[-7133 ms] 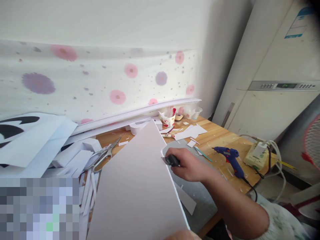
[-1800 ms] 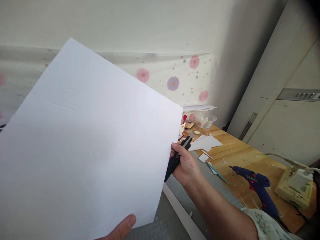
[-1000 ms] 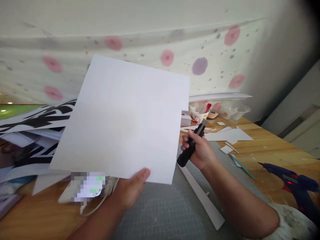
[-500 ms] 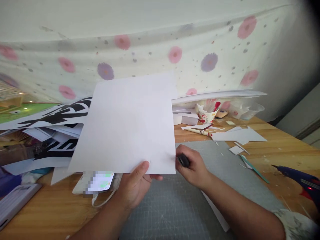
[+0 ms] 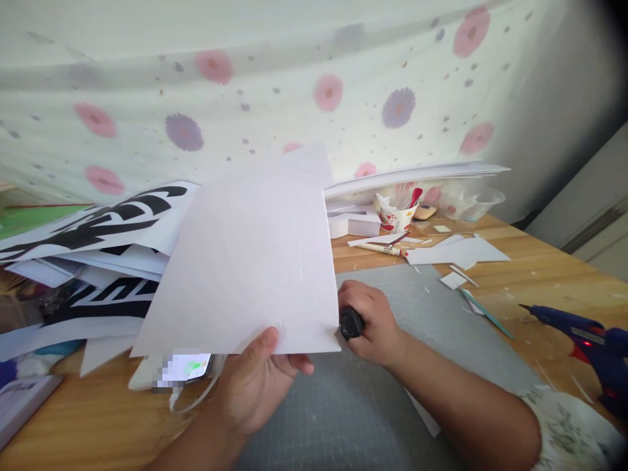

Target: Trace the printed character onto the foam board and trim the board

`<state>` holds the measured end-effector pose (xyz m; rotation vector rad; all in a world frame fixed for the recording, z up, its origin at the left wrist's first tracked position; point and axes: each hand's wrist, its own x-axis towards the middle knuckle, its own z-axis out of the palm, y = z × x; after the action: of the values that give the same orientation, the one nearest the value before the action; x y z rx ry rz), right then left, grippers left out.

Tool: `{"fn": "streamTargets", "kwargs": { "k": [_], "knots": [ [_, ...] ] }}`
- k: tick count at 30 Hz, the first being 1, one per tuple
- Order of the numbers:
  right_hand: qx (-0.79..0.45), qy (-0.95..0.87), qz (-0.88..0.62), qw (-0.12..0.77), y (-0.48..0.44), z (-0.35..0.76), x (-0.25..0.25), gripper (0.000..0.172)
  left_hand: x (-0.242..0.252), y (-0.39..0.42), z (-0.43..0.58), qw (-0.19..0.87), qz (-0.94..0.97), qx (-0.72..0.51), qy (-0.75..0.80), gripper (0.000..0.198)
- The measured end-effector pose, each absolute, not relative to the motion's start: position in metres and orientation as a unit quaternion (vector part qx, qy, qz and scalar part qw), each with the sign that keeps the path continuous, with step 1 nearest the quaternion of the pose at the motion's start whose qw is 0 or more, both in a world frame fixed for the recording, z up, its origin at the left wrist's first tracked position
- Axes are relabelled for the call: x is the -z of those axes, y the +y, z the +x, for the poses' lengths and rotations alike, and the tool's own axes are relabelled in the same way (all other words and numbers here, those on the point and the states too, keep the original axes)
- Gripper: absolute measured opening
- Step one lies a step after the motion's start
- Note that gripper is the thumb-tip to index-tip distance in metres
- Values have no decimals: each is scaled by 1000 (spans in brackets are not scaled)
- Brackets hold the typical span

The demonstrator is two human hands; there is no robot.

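A large white board (image 5: 245, 261) is held up above the grey cutting mat (image 5: 314, 418). My left hand (image 5: 260, 379) grips its lower edge, with the thumb on the near face and fingers behind. At the board's lower right edge, my right hand (image 5: 370, 324) is closed around a black tool (image 5: 351, 323). The tool's front part is mostly hidden, so I cannot tell whether it touches the board. A strip of white board (image 5: 422, 413) lies on the mat under my right forearm.
A blue glue gun (image 5: 583, 333) with a red light lies at the right. White offcuts (image 5: 466, 252), a paper cup (image 5: 396, 212) and a pen stand or lie behind the mat. Black-and-white sheets (image 5: 112, 222) and a lit phone (image 5: 184, 369) are at left.
The view has shifted a little to the right. The board has tilted slightly and sits a bit lower in view, still in my left hand. My right hand keeps the black tool near its edge.
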<state>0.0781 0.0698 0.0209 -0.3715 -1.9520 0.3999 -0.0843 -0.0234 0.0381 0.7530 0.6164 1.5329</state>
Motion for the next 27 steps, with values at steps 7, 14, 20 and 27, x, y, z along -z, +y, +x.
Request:
{"fn": "streamTargets", "kwargs": {
  "k": [7, 14, 20, 27],
  "knots": [
    [-148, -822, -144, 531, 67, 80, -27, 11, -42, -28, -80, 618, 326, -665, 265, 35],
    [-129, -804, -181, 552, 68, 78, -24, 9, -47, -32, -77, 622, 320, -660, 275, 35],
    [-121, -808, -170, 551, 69, 79, -26, 11, -47, -32, -78, 593, 302, -675, 317, 36],
    [-116, -812, -168, 546, 68, 80, -27, 10, -43, -32, -79, 611, 322, -647, 322, 27]
  ]
}}
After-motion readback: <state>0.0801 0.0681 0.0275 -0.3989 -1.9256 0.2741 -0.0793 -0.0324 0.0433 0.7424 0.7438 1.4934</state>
